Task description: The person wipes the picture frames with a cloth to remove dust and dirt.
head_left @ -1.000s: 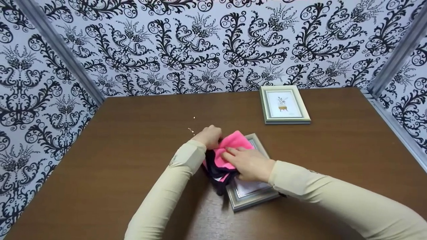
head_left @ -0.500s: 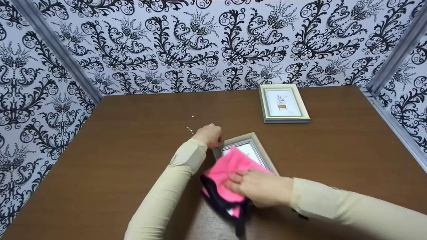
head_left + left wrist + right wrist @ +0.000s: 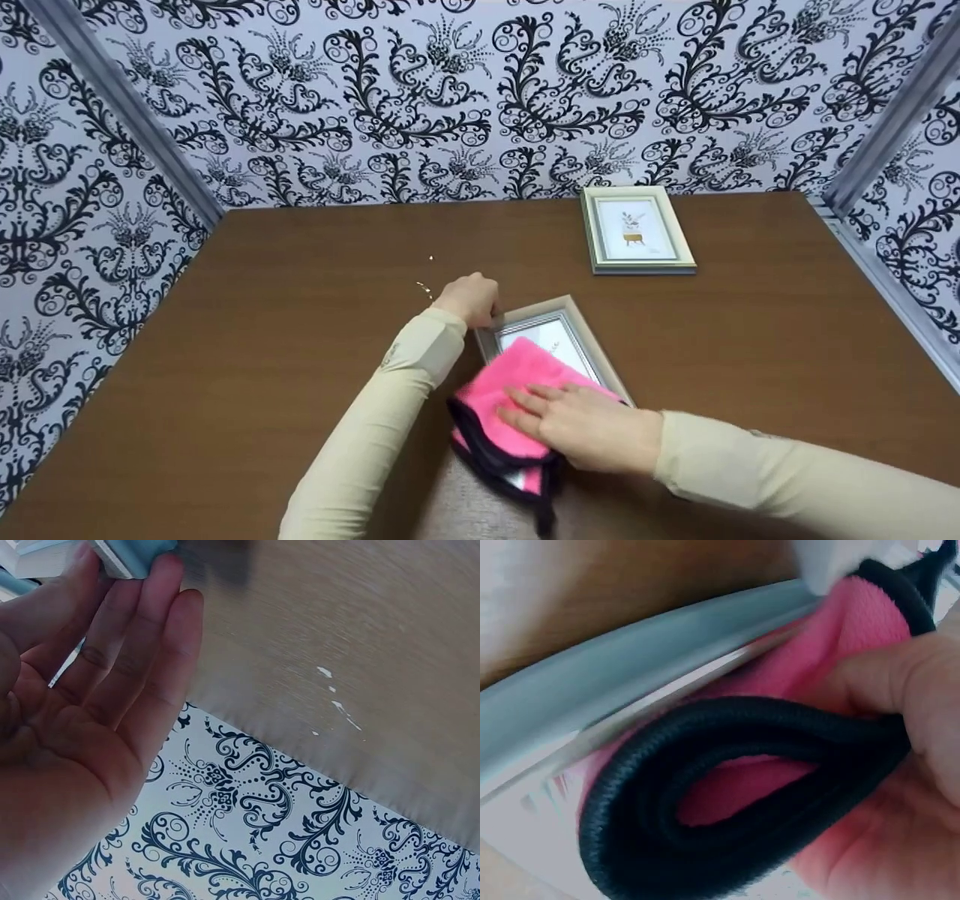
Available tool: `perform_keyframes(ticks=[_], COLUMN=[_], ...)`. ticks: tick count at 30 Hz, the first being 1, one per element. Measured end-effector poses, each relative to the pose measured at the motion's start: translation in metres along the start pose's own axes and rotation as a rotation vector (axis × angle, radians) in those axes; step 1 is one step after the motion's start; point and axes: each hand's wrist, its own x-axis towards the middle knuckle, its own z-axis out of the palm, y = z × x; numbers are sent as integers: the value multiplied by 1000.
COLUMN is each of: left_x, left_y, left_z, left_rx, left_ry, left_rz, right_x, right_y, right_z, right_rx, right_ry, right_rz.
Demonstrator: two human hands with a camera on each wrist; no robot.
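Observation:
A pink cloth with dark edging (image 3: 517, 367) lies folded over the lower part of a silver picture frame (image 3: 592, 341). My right hand (image 3: 585, 424) is on top of the cloth, fingers spread across it. Seen from the right wrist, the cloth's dark folded edge (image 3: 622, 840) runs in between the thumb (image 3: 877, 679) and the rest of the hand. With its fingers and thumb, my left hand (image 3: 471, 298) holds the upper left corner of the picture frame; the left wrist view shows that corner (image 3: 131, 555) at the fingertips. The frame's near end is hidden under the cloth.
Farther back on the brown table (image 3: 315, 300) lies a second, cream picture frame (image 3: 682, 244) with a plant drawing. Small bright flecks (image 3: 425, 289) show on the tabletop beyond my left hand. Patterned panels (image 3: 420, 97) stand along the back and sides.
My right hand and the cloth have slid down the picture frame towards me, uncovering its upper part. My left hand has stayed at the corner.

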Motion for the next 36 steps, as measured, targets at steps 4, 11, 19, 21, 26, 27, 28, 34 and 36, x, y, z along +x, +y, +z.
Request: perform_keyframes(ticks=[4, 11, 19, 21, 26, 27, 28, 34, 36], left_x=[1, 5, 3, 2, 0, 1, 1, 2, 2], left_y=[2, 2, 2, 3, 4, 4, 3, 2, 2], left_z=[1, 4, 4, 4, 4, 3, 3, 4, 4], left_rx=[40, 48, 49, 50, 62, 64, 64, 54, 55], left_ry=[18, 19, 21, 24, 27, 24, 23, 8, 3], left_rz=[-23, -38, -44, -33, -23, -26, -26, -27, -28], right_x=[21, 52, 50, 45, 31, 28, 25, 17, 19], right_y=[10, 28, 19, 11, -21, -29, -36, -61, -60], right_z=[1, 6, 9, 8, 0, -2, -3, 4, 7], right_rx=[11, 1, -63, -94, -233, -270, -312, -411, -390], right_ry=[2, 29, 37, 39, 23, 10, 1, 88, 122], right_rz=[72, 169, 153, 140, 124, 122, 116, 67, 63])
